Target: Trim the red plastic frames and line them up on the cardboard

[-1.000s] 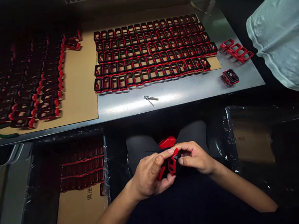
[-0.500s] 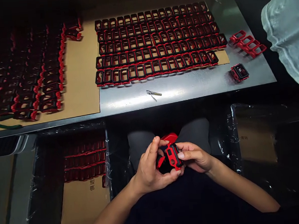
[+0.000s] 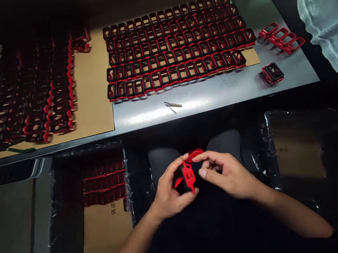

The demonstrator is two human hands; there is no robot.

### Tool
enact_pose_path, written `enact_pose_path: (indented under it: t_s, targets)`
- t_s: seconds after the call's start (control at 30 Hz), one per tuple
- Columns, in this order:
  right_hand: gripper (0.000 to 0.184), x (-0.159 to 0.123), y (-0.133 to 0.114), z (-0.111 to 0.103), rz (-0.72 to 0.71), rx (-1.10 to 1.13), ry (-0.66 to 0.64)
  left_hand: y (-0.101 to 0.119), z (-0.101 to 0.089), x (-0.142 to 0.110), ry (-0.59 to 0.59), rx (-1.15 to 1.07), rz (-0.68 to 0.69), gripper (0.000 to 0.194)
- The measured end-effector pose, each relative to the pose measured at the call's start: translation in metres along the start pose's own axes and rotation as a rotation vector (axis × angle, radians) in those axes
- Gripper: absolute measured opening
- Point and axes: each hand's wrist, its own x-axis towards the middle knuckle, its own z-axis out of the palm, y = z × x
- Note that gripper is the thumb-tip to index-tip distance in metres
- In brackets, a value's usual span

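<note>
My left hand [image 3: 170,190] is closed round a red watch case [image 3: 189,175], gripping its two ends between fingers and thumb. The case is tilted, its red side with cut-outs turned to the right; some black shows on its left. My right hand [image 3: 223,173] is just right of the case, apart from it, thumb and forefinger spread with nothing visible between them. The other fingers of that hand are curled. Behind the hands, between the knees, a red thing [image 3: 194,154] shows in part; its kind is unclear.
Several rows of red-and-black watch cases [image 3: 165,78] stand on cardboard [image 3: 93,93] on the metal table [image 3: 145,114]. Nippers [image 3: 172,105], a black-topped case [image 3: 273,73] and red frames [image 3: 283,38] lie there too. Boxes lined with plastic flank my legs; the left box holds red cases [image 3: 105,183].
My right hand has let go of the watch case and drawn off to the right, its fingers spreading. The case has turned in my left hand. The whole view has shifted slightly.
</note>
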Motion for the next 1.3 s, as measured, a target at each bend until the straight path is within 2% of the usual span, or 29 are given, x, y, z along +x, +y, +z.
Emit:
enact_pose_path:
  t_s: [0.07,0.17,0.27,0.57,0.8,1.03,1.17,1.3]
  targets:
    - [0.029,-0.001,0.005,-0.001,0.018,0.099,-0.036,-0.005,0.002,-0.009,0.037,-0.194,-0.038,0.077]
    - [0.026,0.0,0.011,0.003,0.103,0.134,-0.145,-0.012,0.005,-0.018,0.057,-0.272,-0.019,0.079]
    - [0.02,0.002,0.008,0.011,0.129,0.134,-0.181,-0.016,0.008,-0.02,0.065,-0.23,0.051,0.08]
    - [0.014,0.003,0.003,0.017,0.049,0.01,-0.065,-0.017,0.007,-0.015,0.123,-0.07,0.234,0.076]
    - [0.012,0.004,0.003,0.021,-0.03,-0.142,0.0,-0.012,0.003,-0.004,0.09,0.029,0.347,0.08]
    - [0.017,0.002,-0.002,0.017,-0.108,-0.242,-0.045,-0.012,0.005,-0.008,0.11,0.012,0.331,0.081]
    - [0.019,0.001,-0.002,0.011,-0.111,-0.228,-0.121,-0.013,0.006,-0.012,0.119,-0.001,0.278,0.081]
    - [0.018,0.001,0.0,0.011,-0.051,-0.192,-0.138,-0.013,0.004,-0.009,0.09,-0.011,0.304,0.081]
